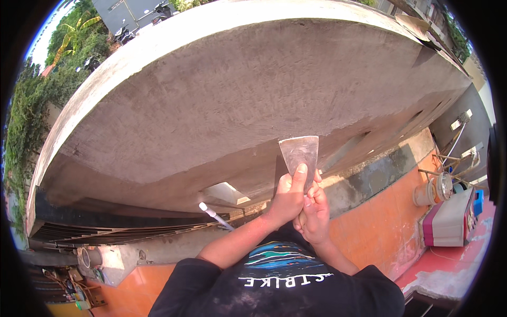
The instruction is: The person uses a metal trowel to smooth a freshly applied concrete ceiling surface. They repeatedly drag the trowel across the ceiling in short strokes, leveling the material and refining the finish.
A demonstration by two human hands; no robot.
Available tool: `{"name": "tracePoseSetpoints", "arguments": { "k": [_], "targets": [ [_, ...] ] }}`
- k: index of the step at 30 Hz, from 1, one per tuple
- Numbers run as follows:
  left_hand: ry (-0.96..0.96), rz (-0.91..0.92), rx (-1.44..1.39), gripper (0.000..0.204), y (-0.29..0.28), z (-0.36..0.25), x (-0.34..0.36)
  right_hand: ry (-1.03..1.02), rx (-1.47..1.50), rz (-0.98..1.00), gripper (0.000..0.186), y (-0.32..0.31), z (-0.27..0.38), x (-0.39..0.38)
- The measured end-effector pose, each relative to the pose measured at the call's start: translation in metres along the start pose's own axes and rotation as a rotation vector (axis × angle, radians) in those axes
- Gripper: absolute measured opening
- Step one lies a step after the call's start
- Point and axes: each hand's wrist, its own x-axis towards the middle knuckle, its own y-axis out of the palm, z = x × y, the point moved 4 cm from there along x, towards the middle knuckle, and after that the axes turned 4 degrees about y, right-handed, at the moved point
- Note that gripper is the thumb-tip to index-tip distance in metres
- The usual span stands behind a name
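Where left hand (287,198) clamps on, flared grey metal scraper (299,149) points toward rough grey-brown plaster wall (253,100)

Scraper lies straight ahead, long axis running away from black cloth shirt (211,296); left hand nearer, thumb on metal. Right hand (316,217) tucked against left, grip unclear. Wall contact: can't tell. White printed lettering (292,281) upside down on shirt; none visible on scraper.

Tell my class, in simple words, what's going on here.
A person in a dark T-shirt is at a grey-brown wall, holding a scraper in the left hand, thumb on its flat face. The right hand is curled just below; what it grips is hard to tell. The scraper's wide edge points toward the wall, but contact can't be made out.
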Motion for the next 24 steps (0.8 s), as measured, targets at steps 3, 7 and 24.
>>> {"name": "tracePoseSetpoints", "arguments": {
  "k": [3,7,24],
  "targets": [
    [-0.072,-0.014,-0.046,0.053,-0.007,0.014,0.000,0.084,-0.044,-0.105,0.006,-0.008,-0.011,0.001],
    [0.036,0.010,0.037,0.053,-0.006,-0.017,0.009,-0.011,-0.073,-0.068,0.010,0.012,-0.004,0.016],
    [-0.068,-0.005,-0.009,0.054,-0.013,0.019,-0.002,0.052,-0.067,-0.088,0.012,-0.006,-0.017,-0.002]
  ]
}}
